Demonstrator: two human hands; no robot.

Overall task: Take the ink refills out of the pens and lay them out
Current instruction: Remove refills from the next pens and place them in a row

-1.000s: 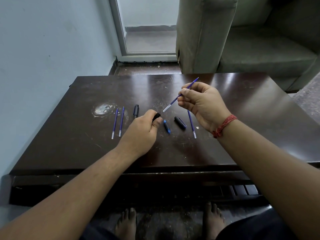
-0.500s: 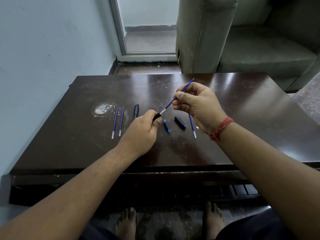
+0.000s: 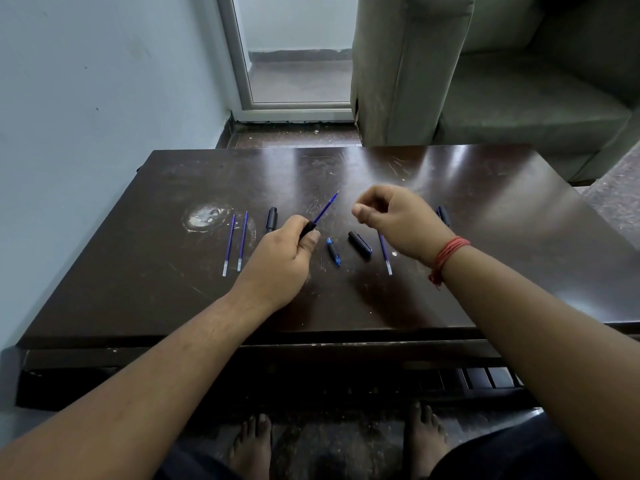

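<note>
Left hand [image 3: 280,261] fisted around pen barrel [image 3: 307,230], refill [image 3: 325,209] protruding; right hand [image 3: 394,220] raised, loosely curled, empty.

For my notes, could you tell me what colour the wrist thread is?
Red, seen clearly in the head view: wrist thread.

Pale blue wall [image 3: 86,98] left; glass door [image 3: 298,64] behind; grey-green sofa [image 3: 485,81] right; dark scratched table [image 3: 485,271].

A home living room: a grey-green upholstered sofa [image 3: 519,81] stands behind a scuffed dark wooden desk [image 3: 450,188], beside a white-framed glass door [image 3: 298,64] and pale blue wall [image 3: 104,98].
</note>
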